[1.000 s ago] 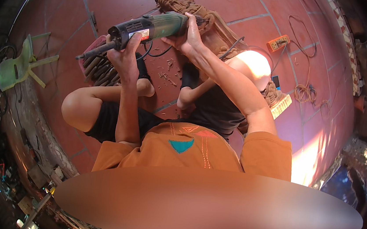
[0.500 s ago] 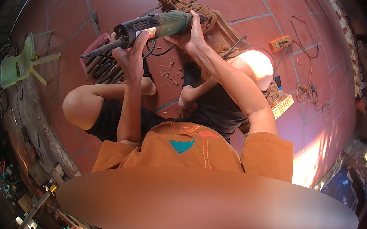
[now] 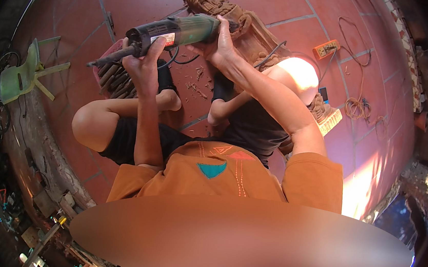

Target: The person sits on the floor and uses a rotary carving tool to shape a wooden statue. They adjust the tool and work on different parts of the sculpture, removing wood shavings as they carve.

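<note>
A long green and black power tool (image 3: pixel 190 29) is held up over the floor, with a narrow chisel-like tip at its left end. My left hand (image 3: pixel 146 65) is closed round its black front part, the thumb lying beside a red and white label. Near the green rear end, my right hand (image 3: pixel 220 45) grips the body, thumb side up; some fingers are hidden. Beyond and below that end lies a carved brown wooden piece (image 3: pixel 257 33) with rope-like relief. A pink basket (image 3: pixel 97 78) of wooden-handled tools (image 3: pixel 121 83) stands partly under the power tool's tip.
Wood shavings (image 3: pixel 196 88) litter the red tiles between my feet. An orange power strip (image 3: pixel 326 50) with coiled cord (image 3: pixel 356 109) lies at the right. A pale green plastic chair (image 3: pixel 18 76) is at the left. Another carved piece (image 3: pixel 330 123) rests beside my right knee.
The power tool has shifted slightly left, and both hands have moved with it, keeping their grip. The carved wood and the basket stay where they were.
</note>
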`<state>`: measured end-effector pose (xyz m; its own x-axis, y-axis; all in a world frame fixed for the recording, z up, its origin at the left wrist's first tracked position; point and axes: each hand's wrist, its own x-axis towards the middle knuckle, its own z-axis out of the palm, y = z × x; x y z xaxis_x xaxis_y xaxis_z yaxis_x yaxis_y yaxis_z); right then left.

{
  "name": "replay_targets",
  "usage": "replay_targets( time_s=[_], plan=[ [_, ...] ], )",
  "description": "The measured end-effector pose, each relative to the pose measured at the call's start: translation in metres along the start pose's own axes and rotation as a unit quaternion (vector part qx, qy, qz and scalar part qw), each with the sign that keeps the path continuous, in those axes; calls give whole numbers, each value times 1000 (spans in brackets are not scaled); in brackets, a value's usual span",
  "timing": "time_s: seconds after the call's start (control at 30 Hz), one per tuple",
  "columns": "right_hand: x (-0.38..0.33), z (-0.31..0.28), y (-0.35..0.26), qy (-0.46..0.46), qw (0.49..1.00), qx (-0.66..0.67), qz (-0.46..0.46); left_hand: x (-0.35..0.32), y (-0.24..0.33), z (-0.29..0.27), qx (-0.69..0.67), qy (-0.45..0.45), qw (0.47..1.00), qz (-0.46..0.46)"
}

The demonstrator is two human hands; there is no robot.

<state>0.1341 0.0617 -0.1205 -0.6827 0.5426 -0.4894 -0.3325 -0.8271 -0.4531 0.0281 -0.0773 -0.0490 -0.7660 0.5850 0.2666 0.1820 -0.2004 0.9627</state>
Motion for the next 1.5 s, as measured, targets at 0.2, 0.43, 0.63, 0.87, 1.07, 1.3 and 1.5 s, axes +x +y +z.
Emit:
replay_targets(
  time_s=[0.2,0.43,0.63,0.87,1.07,1.3,1.5],
  plan=[
    [-1,3,4,17,1000,-2,1,1,2,-4,15,-3,1000,-5],
    [-5,6,7,-2,1000,6,4,3,7,-9,38,-2,999,9],
    [-7,8,12,-14,1000,7,9,7,6,-15,32,-1,999,9],
    [-4,12,16,-11,1000,21,20,12,11,-20,41,12,999,-1],
    [-4,19,28,-44,997,45,46,14,21,-28,70,34,997,15],
    [-4,23,34,-52,996,46,48,12,26,-33,64,41,997,16],
    [-6,22,29,-58,994,65,58,9,29,-27,56,40,997,22]
  ],
)
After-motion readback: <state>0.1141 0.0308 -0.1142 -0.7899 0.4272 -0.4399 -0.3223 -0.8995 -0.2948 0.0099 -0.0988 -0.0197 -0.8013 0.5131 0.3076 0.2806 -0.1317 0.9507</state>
